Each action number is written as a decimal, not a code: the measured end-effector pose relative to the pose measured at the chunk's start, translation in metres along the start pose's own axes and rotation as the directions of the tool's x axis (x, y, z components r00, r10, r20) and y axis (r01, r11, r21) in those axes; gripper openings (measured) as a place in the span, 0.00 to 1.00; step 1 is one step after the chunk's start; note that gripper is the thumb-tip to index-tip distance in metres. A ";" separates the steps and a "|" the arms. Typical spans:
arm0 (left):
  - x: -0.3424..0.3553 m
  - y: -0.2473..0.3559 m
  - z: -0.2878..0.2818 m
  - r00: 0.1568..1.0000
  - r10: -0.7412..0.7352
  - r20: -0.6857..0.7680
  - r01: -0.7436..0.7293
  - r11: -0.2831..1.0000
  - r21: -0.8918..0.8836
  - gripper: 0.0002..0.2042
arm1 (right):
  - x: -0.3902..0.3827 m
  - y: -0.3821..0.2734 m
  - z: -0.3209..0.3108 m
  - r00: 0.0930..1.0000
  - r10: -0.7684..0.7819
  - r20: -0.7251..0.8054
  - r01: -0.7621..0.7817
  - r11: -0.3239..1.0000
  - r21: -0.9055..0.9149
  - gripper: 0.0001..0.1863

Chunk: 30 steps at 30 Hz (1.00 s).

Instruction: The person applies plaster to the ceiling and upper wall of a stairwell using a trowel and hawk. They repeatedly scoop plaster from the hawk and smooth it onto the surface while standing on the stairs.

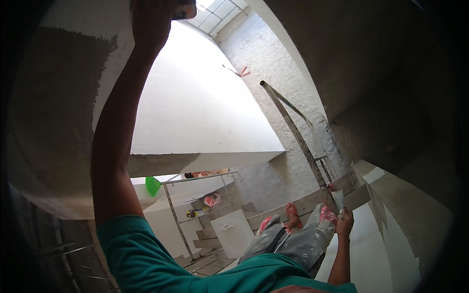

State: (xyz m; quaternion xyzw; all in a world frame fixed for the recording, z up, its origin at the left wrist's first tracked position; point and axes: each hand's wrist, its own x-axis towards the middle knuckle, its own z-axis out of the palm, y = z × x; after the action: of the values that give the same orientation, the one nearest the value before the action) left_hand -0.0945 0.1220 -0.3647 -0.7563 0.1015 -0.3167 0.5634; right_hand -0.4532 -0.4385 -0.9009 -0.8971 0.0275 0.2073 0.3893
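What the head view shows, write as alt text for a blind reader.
A person's raised left hand holds a partly visible object at the top edge; the right hand, low beside spattered grey trousers, holds a flat whitish tool. Beyond are a white wall and metal railing.

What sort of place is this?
Likely a building interior still being finished, around a stairwell perhaps: patchy grey coating beside white wall, a bare metal pipe frame, and trousers spattered with white.

Glare bleaches the central wall (195, 97) while the curved fisheye edges sink into darkness.
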 end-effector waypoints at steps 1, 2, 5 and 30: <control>-0.011 -0.003 0.006 0.999 0.013 -0.049 -0.015 0.999 -0.029 0.32 | 0.000 -0.004 -0.005 1.000 0.008 0.008 -0.008 1.000 -0.010 0.16; -0.023 -0.008 0.011 1.000 0.022 -0.009 -0.023 0.997 -0.068 0.32 | -0.001 -0.008 -0.011 1.000 0.015 0.017 -0.015 1.000 -0.021 0.17; -0.066 -0.022 0.011 0.996 0.051 0.073 -0.038 0.984 -0.173 0.31 | 0.000 -0.002 -0.015 0.999 0.049 0.022 -0.048 0.999 -0.019 0.17; 0.077 -0.034 0.003 0.916 0.331 -0.225 -0.357 0.930 -0.084 0.16 | -0.027 0.033 -0.008 0.995 0.040 -0.095 -0.045 0.998 -0.048 0.14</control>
State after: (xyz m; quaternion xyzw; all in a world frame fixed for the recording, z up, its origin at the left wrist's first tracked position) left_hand -0.0400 0.0965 -0.3054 -0.7228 0.3105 -0.2825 0.5490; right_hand -0.4823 -0.4701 -0.9076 -0.9145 0.0598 0.1738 0.3606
